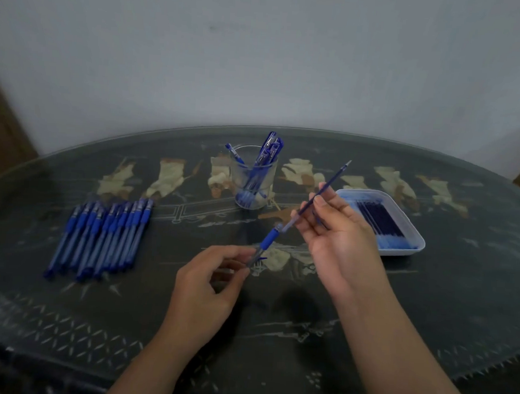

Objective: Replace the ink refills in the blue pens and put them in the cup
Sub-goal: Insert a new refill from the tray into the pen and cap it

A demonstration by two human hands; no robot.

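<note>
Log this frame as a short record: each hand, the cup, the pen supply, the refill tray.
left hand: grips a clear pen barrel with blue grip
right hand: pinches a thin blue ink refill, lower end at the barrel's mouth
clear glass cup: upright, several blue pens inside
row of blue pens: lying on the dark patterned table, left of the cup
white plastic tray: right, holds dark refills
</note>
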